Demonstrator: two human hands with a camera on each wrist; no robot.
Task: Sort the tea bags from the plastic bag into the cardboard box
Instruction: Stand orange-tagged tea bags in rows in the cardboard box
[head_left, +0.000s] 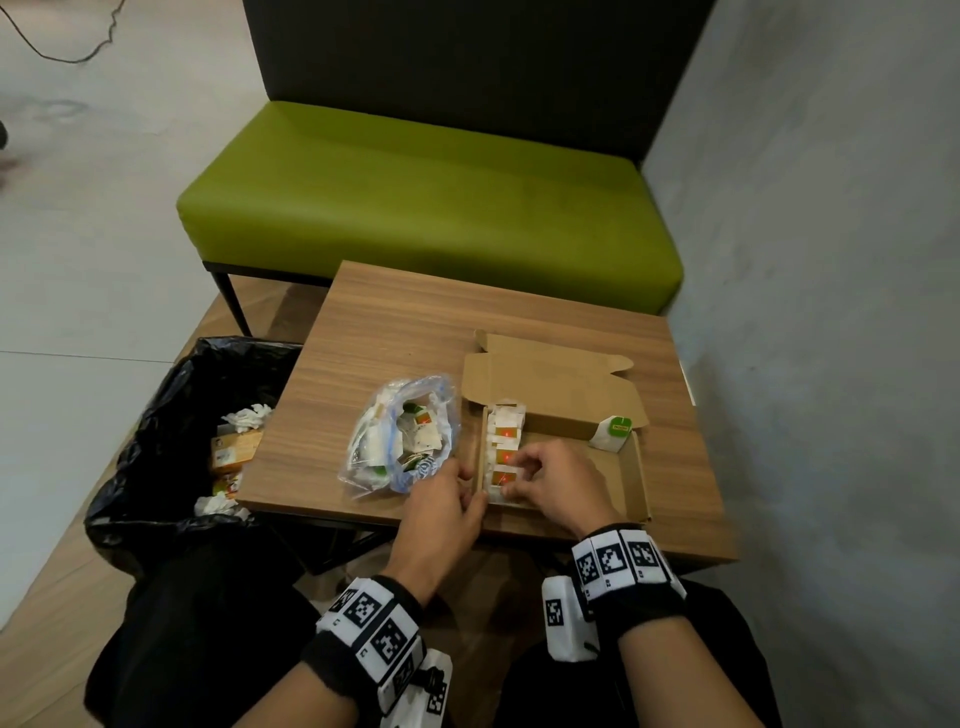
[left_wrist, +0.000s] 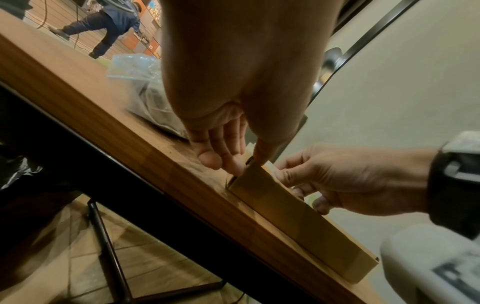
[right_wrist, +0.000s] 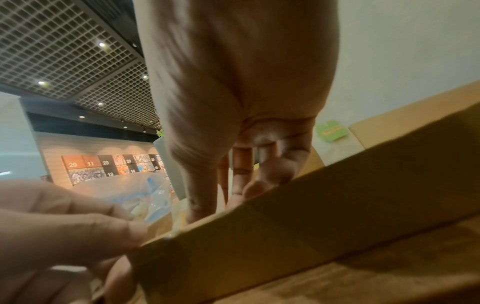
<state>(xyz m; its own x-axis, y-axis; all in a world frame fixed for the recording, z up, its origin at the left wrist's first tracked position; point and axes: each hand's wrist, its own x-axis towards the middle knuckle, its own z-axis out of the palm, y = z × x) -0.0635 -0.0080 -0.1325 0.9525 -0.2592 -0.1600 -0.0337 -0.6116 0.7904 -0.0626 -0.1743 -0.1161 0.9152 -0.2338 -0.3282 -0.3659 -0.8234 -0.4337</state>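
Observation:
An open cardboard box (head_left: 637, 467) lies on the wooden table (head_left: 389, 322). A column of white tea bags with orange tags (head_left: 504, 431) fills its left side. A green-tagged tea bag (head_left: 613, 431) leans at its far right corner. My left hand (head_left: 471, 488) pinches the box's near left corner (left_wrist: 298, 216), thumb inside and fingers outside. My right hand (head_left: 514, 475) reaches into the box and pinches a white tea bag at the near end of the column. The clear plastic bag (head_left: 400, 441), with several tea bags inside, lies just left of the box.
A black-lined trash bin (head_left: 171, 415) with paper and wrappers stands at the table's left edge. A green bench (head_left: 431, 197) sits behind the table and a grey wall (head_left: 831, 312) runs along the right. The box lid (head_left: 545, 374) lies open toward the back.

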